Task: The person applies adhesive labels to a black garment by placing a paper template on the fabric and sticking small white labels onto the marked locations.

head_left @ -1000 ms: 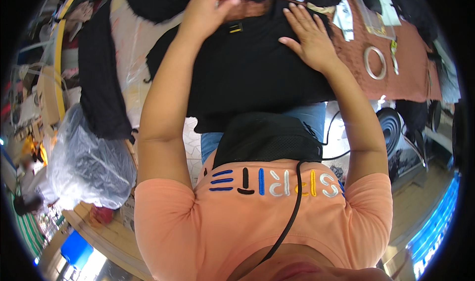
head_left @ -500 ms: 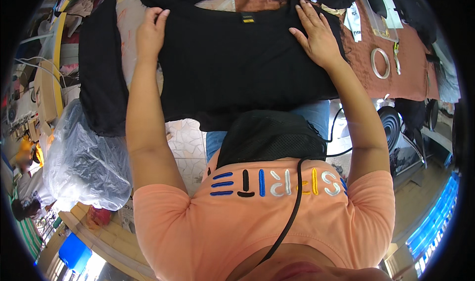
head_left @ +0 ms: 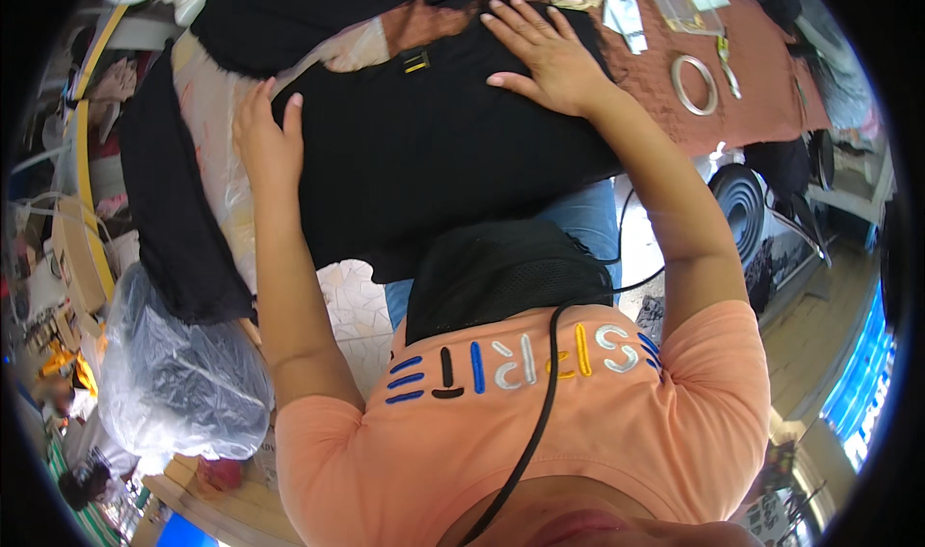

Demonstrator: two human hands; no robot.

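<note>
A black shirt [head_left: 414, 152] lies spread in front of me, its neckline on the far side with a small dark-and-yellow label [head_left: 415, 62]. My left hand [head_left: 267, 142] rests at the shirt's left shoulder edge, thumb apart from the fingers and nothing gripped. Flat on the cloth near the far right shoulder is my right hand [head_left: 547, 63], fingers stretched out and spread. The shirt's near hem hangs toward my lap.
More black cloth [head_left: 299, 12] lies beyond the shirt, and a black strip [head_left: 173, 200] hangs at the left. On the brown cover [head_left: 761, 84] at right sit a tape roll [head_left: 695, 85] and a clear tray [head_left: 679, 12]. A stuffed plastic bag [head_left: 183, 373] stands lower left.
The left thumb and fingers, earlier closed together at the shirt's edge, are now apart. The right hand stays flat on the cloth. The whole view has tilted.
</note>
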